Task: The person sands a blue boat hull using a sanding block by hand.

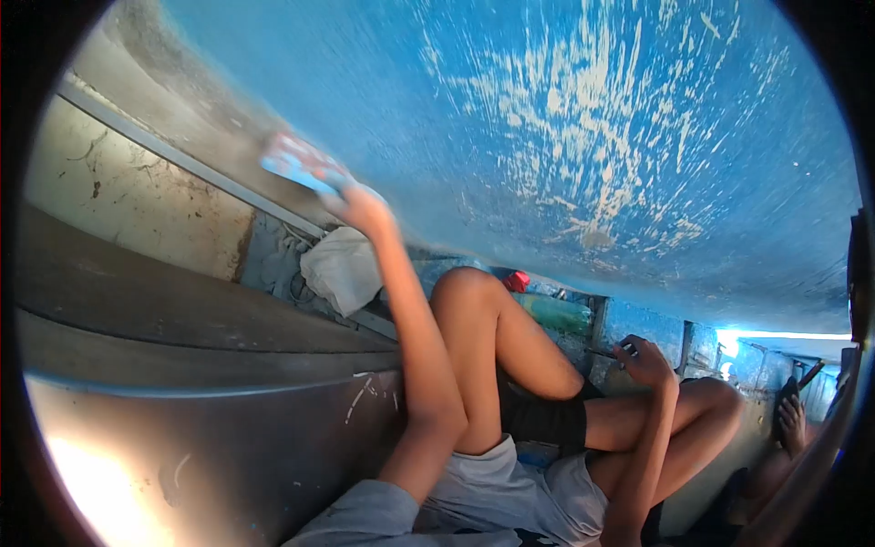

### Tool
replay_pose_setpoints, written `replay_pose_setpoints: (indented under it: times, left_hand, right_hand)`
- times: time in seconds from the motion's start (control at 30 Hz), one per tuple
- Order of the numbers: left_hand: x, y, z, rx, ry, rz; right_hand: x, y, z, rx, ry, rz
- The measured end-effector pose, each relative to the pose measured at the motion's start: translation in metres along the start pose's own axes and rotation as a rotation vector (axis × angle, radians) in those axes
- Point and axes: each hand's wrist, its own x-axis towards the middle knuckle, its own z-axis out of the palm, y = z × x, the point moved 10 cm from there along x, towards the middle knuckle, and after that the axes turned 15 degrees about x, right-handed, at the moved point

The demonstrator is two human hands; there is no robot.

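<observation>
My left hand [360, 208] is stretched up and forward, closed on a flat red-and-light-blue pad [305, 162]. Motion smears the pad, so its exact kind is unclear. It lies over the grey-brown lower edge of a large curved blue surface [474, 164], apparently in contact with it. To the right, my right hand [647, 362] hangs beside my bent knee with its fingers curled. A thin dark item seems to stick out from those fingers, too small to name.
Pale scratches streak the blue surface overhead. A whitish cloth or bag [343, 271] lies below my left wrist. Beyond my knee are a red object [517, 281] and a green bottle-like object [558, 314]. A metal panel [228, 456] stands close at left. Another person's hand [793, 424] shows far right.
</observation>
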Motion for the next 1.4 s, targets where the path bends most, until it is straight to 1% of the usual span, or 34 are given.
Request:
replay_pose_setpoints:
  times: [0.03,0.07,0.13,0.17,0.23,0.27,0.33,0.37,0.4,0.47,0.5,0.57,0.63,0.67,0.7,0.73,0.77,0.8,0.83,0.9,0.97,1.03,1.07,1.13,1.17,1.2,1.23,1.27,1.37,1.4]
  left_hand:
    - [-0.018,-0.021,0.000,0.119,-0.055,0.037]
    - [-0.032,-0.028,0.003,0.119,-0.057,0.041]
    - [-0.056,-0.028,-0.005,0.234,0.014,0.135]
    - [-0.045,-0.031,-0.002,0.189,0.006,0.066]
    - [-0.009,-0.008,0.003,0.169,0.063,0.110]
    - [-0.004,0.002,0.000,0.169,0.058,0.098]
    - [0.002,0.006,0.004,0.158,-0.039,-0.047]
    - [-0.007,-0.004,0.004,0.100,-0.083,0.050]
    - [-0.023,-0.011,0.004,0.093,-0.090,0.063]
    - [-0.055,-0.017,-0.005,0.185,-0.038,0.066]
    - [-0.049,-0.018,-0.006,0.193,-0.021,0.063]
    - [-0.028,-0.007,0.004,0.126,0.039,0.219]
    - [0.017,-0.042,0.010,0.192,-0.014,0.065]
    - [0.013,-0.036,0.004,0.188,-0.017,0.047]
    - [0.010,-0.019,0.000,0.167,-0.070,-0.013]
    - [0.010,-0.008,0.001,0.144,-0.125,-0.058]
    - [-0.004,-0.018,-0.002,0.163,-0.065,0.072]
    - [-0.033,-0.017,-0.001,0.236,-0.049,0.104]
    - [-0.059,-0.014,-0.003,0.317,-0.018,0.125]
    - [-0.072,-0.013,0.001,0.295,0.020,0.093]
    - [-0.062,-0.013,0.006,0.264,0.049,0.061]
    - [-0.032,-0.003,0.008,0.215,0.061,0.123]
    - [-0.023,0.001,0.003,0.215,0.050,0.113]
    - [-0.006,0.005,0.009,0.196,-0.071,0.047]
    - [-0.012,0.006,0.007,0.217,-0.103,0.018]
    - [-0.025,-0.008,0.006,0.221,-0.107,0.027]
    - [-0.045,-0.037,0.001,0.251,-0.074,0.041]
    - [-0.055,-0.050,-0.003,0.279,-0.033,0.053]
    - [-0.057,-0.036,0.004,0.192,0.022,0.075]
    - [-0.045,-0.019,0.007,0.198,0.052,0.118]
  right_hand:
    - [0.001,-0.009,0.000,0.010,0.003,-0.004]
    - [0.000,-0.017,-0.002,0.050,0.018,-0.006]
    - [0.001,-0.020,-0.003,0.068,0.012,-0.003]
    - [0.002,-0.020,-0.006,0.079,0.036,-0.015]
    - [0.004,-0.012,-0.009,0.088,0.069,-0.016]
    - [0.004,-0.009,-0.007,0.058,0.068,-0.041]
    - [-0.001,-0.007,-0.007,0.038,0.074,-0.061]
    - [0.001,-0.010,-0.006,0.032,0.069,-0.079]
    - [0.003,-0.013,-0.003,0.027,0.063,-0.098]
    - [0.007,-0.016,-0.005,0.048,0.069,-0.108]
    - [0.009,-0.016,-0.007,0.059,0.071,-0.112]
    - [0.007,-0.018,-0.009,0.027,0.086,-0.125]
    - [-0.002,-0.016,-0.012,-0.009,0.116,-0.115]
    - [-0.002,-0.012,-0.008,0.013,0.079,-0.069]
    - [-0.002,-0.008,-0.005,0.046,0.046,-0.029]
    - [-0.001,-0.006,-0.007,0.055,0.059,-0.030]
    - [0.002,-0.005,-0.007,0.038,0.064,-0.050]
    - [0.005,-0.006,-0.005,0.018,0.062,-0.068]
    - [0.006,-0.015,-0.007,0.055,0.080,-0.107]
    - [0.010,-0.019,-0.010,0.060,0.093,-0.095]
    - [0.009,-0.018,-0.014,0.068,0.119,-0.079]
    - [0.000,-0.019,-0.010,0.051,0.088,-0.119]
    - [-0.004,-0.019,-0.011,0.050,0.094,-0.106]
    - [-0.003,-0.017,-0.005,0.053,0.049,-0.004]
    - [-0.003,-0.013,-0.004,0.064,0.052,-0.001]
    - [0.000,-0.011,-0.005,0.073,0.064,-0.023]
    - [0.005,-0.012,-0.006,0.076,0.073,-0.051]
    - [0.010,-0.012,-0.006,0.070,0.063,-0.065]
    - [0.009,-0.012,-0.010,0.074,0.079,-0.077]
    - [0.006,-0.018,-0.009,0.069,0.060,-0.048]
